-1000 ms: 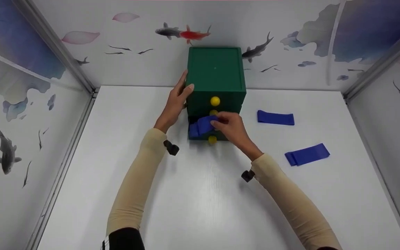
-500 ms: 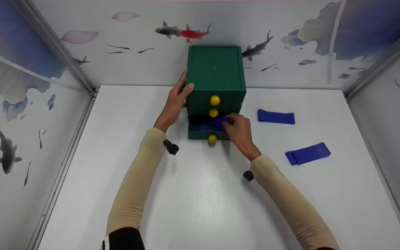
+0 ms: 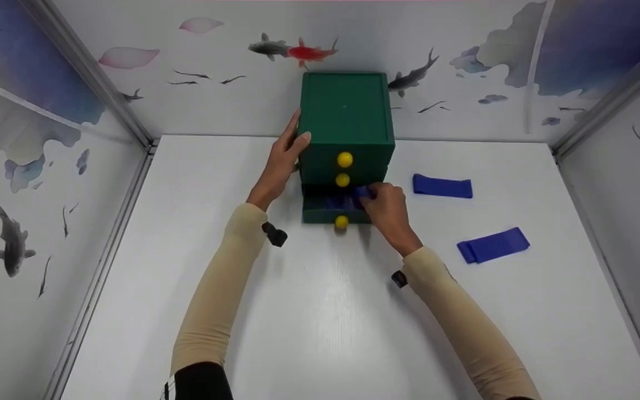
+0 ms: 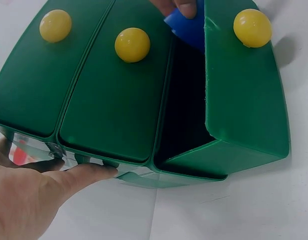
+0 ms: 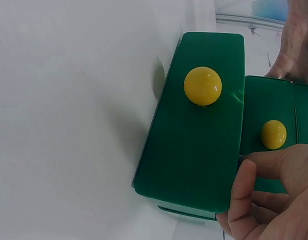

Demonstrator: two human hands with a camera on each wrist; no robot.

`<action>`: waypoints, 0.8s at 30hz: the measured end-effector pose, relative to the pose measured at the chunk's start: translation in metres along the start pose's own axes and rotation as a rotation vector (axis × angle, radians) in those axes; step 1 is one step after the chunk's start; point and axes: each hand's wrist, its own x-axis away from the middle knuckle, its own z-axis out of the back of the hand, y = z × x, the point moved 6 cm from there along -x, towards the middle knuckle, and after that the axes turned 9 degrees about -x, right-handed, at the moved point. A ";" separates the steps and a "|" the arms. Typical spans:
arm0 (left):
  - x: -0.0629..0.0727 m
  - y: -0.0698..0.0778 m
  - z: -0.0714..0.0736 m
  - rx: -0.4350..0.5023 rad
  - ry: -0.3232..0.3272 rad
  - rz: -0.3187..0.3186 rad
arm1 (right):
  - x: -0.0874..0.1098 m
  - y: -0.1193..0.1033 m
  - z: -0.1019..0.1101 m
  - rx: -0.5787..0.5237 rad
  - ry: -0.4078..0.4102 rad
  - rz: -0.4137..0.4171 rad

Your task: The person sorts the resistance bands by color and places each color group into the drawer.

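A green cabinet [image 3: 348,111] with three stacked drawers and yellow round knobs stands against the back wall. Its bottom drawer [image 4: 243,95] is pulled out. My left hand [image 3: 278,164] rests along the cabinet's left side, thumb near the front edge and fingers extended. At the drawer's right end, my right hand [image 3: 389,208] reaches over the rim. Between its thumb and fingers it pinches a blue folded band [image 4: 188,27], partly hidden behind the drawer front and the fingers. More blue shows on the drawer's floor in the head view.
To the right of the cabinet lies one blue folded band [image 3: 442,186], and nearer the front another blue folded band [image 3: 493,245], both on the white table [image 3: 320,311]. Walls printed with fish [image 3: 409,75] enclose the table at the back and sides.
My right hand has shifted right and lowered the blue folded band from above the bottom drawer's front into the drawer. The left hand has stayed on the cabinet's side.
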 end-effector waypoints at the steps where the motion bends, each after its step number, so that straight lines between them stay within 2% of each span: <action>1: 0.000 0.000 0.000 -0.001 0.001 -0.001 | 0.000 0.000 0.000 0.004 -0.001 0.001; 11: -0.001 0.000 0.000 -0.006 0.002 -0.001 | 0.004 0.003 0.002 0.018 -0.034 0.028; 19: 0.000 -0.002 0.000 0.005 0.006 0.001 | 0.014 0.005 0.000 -0.003 -0.114 -0.012; 24: 0.000 -0.001 -0.001 0.003 0.010 0.003 | 0.018 0.003 0.000 -0.004 -0.118 0.003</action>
